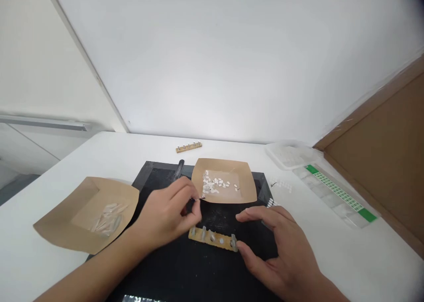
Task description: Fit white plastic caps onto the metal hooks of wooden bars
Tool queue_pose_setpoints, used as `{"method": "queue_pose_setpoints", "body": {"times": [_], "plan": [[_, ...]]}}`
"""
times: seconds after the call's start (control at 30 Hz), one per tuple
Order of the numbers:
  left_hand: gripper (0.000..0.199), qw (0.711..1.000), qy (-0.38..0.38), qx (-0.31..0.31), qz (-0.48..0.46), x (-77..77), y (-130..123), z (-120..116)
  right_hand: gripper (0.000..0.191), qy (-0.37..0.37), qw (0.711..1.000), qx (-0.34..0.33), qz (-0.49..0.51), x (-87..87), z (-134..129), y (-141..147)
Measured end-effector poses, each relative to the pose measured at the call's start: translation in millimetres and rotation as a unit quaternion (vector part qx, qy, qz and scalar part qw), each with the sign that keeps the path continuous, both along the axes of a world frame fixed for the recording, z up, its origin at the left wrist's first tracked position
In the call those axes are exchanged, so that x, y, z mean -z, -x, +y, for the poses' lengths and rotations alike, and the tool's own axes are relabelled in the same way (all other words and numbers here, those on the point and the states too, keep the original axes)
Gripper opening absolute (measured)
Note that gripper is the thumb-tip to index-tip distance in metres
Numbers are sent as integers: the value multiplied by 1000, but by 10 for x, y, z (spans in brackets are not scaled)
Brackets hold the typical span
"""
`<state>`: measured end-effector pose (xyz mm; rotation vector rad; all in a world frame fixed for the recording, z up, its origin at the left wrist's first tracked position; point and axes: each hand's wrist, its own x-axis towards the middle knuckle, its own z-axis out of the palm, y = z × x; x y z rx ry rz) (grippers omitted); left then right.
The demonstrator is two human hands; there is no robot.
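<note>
My left hand (172, 209) is closed in a pinch just in front of the paper tray with white dots. At its fingertips shows a small metal piece (202, 197), too small to make out fully. My right hand (281, 244) is open, thumb and fingers apart, with nothing between them. Its thumb tip is at the right end of a cork-coloured strip (217, 240) on the black mat (165, 273). Several clear nail tips (233, 242) stand on this strip, and a white dot (221, 240) shows on it. The brown paper tray (250, 183) holds scattered white adhesive dots (212, 186).
Left, another paper tray (82, 183) holds clear nail tips (107, 218). Behind are a second strip with metal pins (188, 147) and a black-handled tool (179, 169). Right lie a green-labelled plastic case (341, 191), a clear container (291, 155) and dot sheets (283, 185); cardboard (380, 147) borders the table.
</note>
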<state>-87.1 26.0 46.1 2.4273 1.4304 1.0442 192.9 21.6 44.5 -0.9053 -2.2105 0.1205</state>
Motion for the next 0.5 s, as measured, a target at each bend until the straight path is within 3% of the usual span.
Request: {"method": "queue_pose_setpoints", "body": {"times": [0.1,0.2,0.37,0.5], "plan": [[6,986,1,-82,147,5,215,172,33,-4,1000,19,-4,-28,4,-32],[10,980,8,-90,178,39,337,284,33,-8,1000,8,-2,-42,-5,-19],[14,985,7,-48,168,72,374,308,25,-3,1000,-4,-12,-14,-9,17],[14,994,-17,2,107,46,316,237,24,63,997,-37,-39,16,-17,25]]}}
